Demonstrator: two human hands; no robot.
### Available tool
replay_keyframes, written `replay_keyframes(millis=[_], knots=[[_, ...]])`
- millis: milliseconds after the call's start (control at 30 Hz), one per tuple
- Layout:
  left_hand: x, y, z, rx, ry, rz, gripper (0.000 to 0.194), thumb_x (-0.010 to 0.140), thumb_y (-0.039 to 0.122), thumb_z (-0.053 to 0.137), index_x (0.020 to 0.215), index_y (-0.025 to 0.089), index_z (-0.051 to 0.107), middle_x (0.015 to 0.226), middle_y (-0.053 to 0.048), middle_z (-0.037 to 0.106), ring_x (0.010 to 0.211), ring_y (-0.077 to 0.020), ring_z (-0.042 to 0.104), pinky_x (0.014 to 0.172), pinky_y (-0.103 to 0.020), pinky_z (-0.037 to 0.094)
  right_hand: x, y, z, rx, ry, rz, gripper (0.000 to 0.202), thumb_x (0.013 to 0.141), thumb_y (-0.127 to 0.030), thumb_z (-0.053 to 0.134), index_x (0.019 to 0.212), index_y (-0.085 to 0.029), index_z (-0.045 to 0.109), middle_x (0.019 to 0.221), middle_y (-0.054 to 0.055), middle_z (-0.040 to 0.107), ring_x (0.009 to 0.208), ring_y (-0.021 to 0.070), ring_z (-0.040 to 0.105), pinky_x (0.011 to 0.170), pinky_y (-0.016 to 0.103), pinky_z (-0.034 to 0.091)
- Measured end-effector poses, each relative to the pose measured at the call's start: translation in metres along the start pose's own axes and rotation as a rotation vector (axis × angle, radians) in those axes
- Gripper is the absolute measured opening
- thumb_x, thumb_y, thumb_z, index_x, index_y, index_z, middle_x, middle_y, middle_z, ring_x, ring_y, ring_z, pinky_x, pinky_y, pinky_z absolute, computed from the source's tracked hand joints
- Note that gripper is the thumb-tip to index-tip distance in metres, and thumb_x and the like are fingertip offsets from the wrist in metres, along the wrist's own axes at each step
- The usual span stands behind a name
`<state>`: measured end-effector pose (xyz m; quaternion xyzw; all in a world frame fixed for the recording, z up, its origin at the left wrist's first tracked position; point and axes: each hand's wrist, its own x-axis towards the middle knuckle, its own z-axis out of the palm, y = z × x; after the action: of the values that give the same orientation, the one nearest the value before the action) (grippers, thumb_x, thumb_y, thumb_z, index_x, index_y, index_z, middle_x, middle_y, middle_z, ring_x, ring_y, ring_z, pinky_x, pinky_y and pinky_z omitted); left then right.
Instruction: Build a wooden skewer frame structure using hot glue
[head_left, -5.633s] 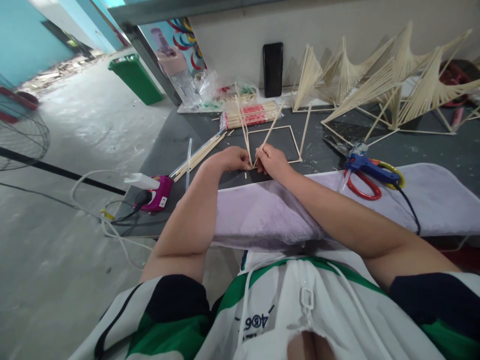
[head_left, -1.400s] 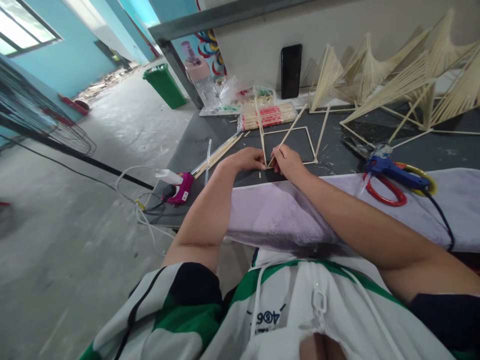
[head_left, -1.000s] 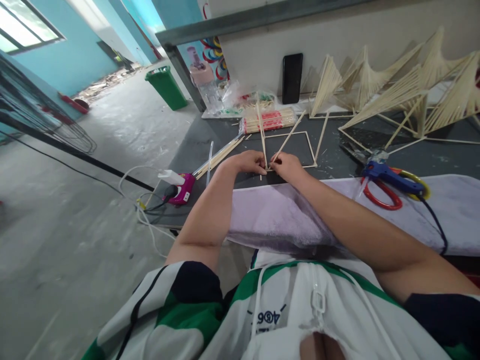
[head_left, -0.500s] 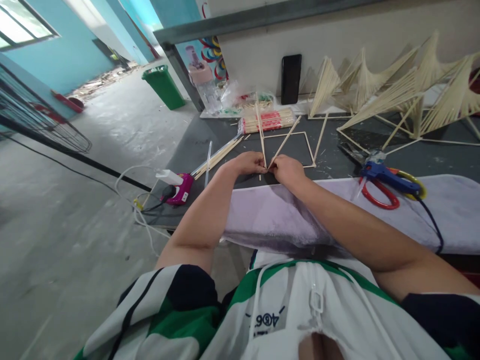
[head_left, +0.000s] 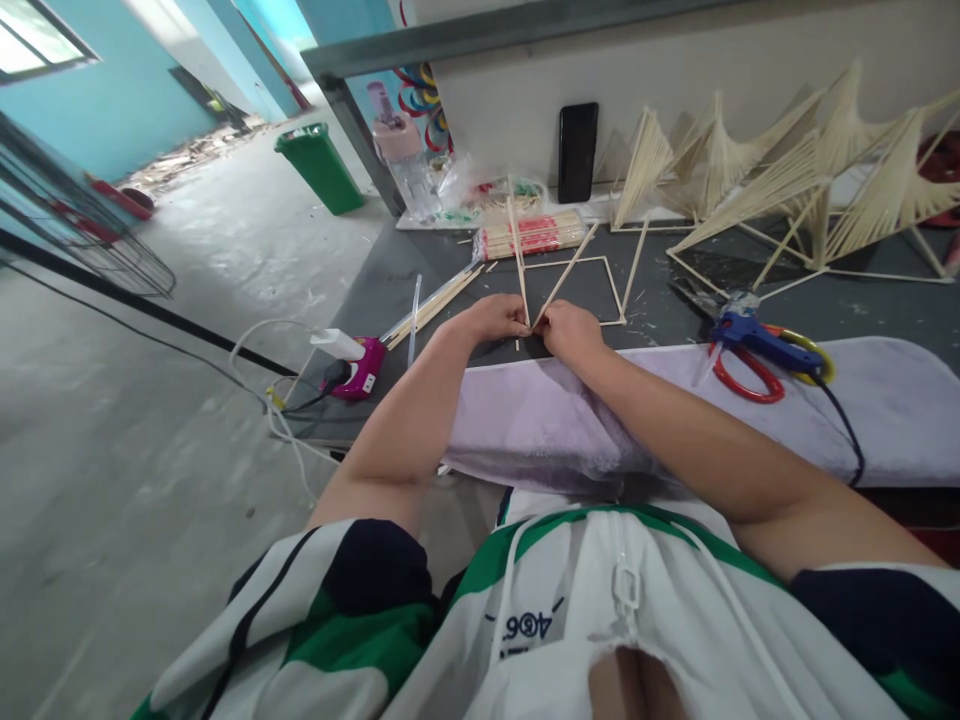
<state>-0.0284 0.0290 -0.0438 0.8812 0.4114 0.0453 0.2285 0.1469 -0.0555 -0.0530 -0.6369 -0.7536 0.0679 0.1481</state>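
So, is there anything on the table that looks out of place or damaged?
Nothing looks clearly damaged. Two untidy spots: the blue glue gun lies across the scissors, a slightly careless pile, and a short stick piece lies loose near the left hand, not joined to the stick frame.

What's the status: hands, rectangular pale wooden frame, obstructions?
Left hand at near-left corner of frame; right hand pinching slanting pale wooden stick. Frame resting on dark grey tabletop. Nothing obvious blocking; blue plastic glue gun off right.
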Motion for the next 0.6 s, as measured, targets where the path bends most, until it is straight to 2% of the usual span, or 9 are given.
replay_keyframes(millis=[233,433,500,600], knots=[[0.000,0.000,0.004,-0.045,0.057,0.002,0.019,0.068,0.032,0.073,0.077,0.016,0.065,0.071,0.003,0.060,0.068,-0.0121,0.052,0.062,-0.025,0.035,0.001,0.000,0.000,0.012,-0.013,0.012,0.030,0.092,-0.031,0.049,0.110,-0.024,0.072,0.118,0.007,0.069,0.102,0.0245,0.067,0.082,0.033,0.050],[-0.010,-0.006,-0.011,-0.270,-0.020,-0.008,0.025,0.067,0.034,0.073,0.082,0.015,0.067,0.074,0.001,0.064,0.070,-0.0125,0.056,0.065,-0.024,0.042,0.001,-0.002,-0.003,0.036,-0.058,0.015,0.029,0.093,-0.029,0.049,0.110,-0.026,0.072,0.121,0.007,0.068,0.104,0.0219,0.066,0.085,0.031,0.050],[-0.008,-0.015,-0.015,-0.329,0.070,-0.042,0.023,0.070,0.031,0.069,0.087,0.016,0.068,0.080,0.000,0.067,0.075,-0.0138,0.058,0.071,-0.026,0.045,0.001,-0.001,-0.003,0.049,-0.068,0.000,0.028,0.093,-0.030,0.050,0.110,-0.026,0.072,0.121,0.006,0.068,0.104,0.0216,0.066,0.086,0.031,0.050],[0.011,-0.031,-0.015,-0.327,0.425,-0.221,0.017,0.070,0.022,0.063,0.085,0.016,0.068,0.080,-0.002,0.067,0.075,-0.0152,0.059,0.075,-0.029,0.047,0.002,0.001,-0.003,0.064,-0.077,-0.009,0.027,0.093,-0.032,0.053,0.110,-0.027,0.072,0.118,0.006,0.068,0.102,0.0214,0.066,0.086,0.031,0.050]])
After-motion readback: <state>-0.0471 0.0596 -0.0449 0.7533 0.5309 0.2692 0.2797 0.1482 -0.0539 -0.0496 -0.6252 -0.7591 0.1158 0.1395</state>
